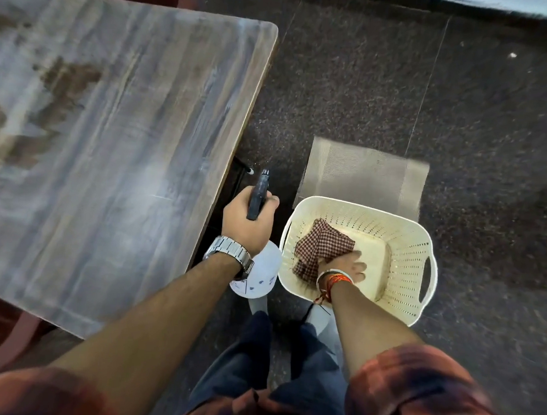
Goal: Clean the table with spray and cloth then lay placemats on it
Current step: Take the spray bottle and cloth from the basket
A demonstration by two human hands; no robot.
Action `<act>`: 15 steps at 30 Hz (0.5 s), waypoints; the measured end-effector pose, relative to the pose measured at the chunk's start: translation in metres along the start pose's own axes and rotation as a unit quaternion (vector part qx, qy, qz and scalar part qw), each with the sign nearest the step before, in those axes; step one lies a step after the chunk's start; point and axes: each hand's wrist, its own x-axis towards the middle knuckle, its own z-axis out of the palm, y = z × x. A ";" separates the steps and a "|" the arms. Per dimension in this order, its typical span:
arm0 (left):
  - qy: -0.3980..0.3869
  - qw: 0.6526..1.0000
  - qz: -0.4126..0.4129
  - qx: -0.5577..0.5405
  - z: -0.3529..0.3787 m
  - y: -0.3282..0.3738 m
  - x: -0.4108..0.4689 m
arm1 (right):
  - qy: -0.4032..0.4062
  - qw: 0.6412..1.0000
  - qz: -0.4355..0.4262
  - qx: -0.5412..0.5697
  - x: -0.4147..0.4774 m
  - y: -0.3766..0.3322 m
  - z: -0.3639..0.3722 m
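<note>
One spray bottle (259, 194) clenched in the left grip (248, 225), one checked cloth (322, 245) pinched by the right grip (341, 266) inside one basket (411, 254), placemats (364, 176) on dark floor (396, 87) beside bench (112, 137).

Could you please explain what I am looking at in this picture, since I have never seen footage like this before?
There is no machine here. A person wears a camera on the head, so this single view looks down over their own arms and legs. The left hand grips a spray bottle by its dark trigger head; the white body hangs below the wrist, which has a metal watch. The right hand reaches into a cream plastic basket standing on the dark floor and touches a checked cloth lying inside; whether it has gripped the cloth is unclear. Beyond the basket, grey placemats lie on the floor. The wooden table at the left has nothing on it that I can see.
</note>
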 end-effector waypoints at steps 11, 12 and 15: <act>0.079 0.991 -0.101 -0.036 -0.072 0.021 0.000 | 0.088 0.972 -0.152 0.153 -0.053 -0.035 -0.034; 0.095 0.989 -0.108 -0.043 -0.086 0.021 0.000 | 0.099 0.962 -0.187 0.173 -0.066 -0.040 -0.037; 0.142 0.982 -0.119 -0.026 -0.127 0.010 0.006 | 0.115 0.935 -0.273 0.195 -0.099 -0.060 -0.042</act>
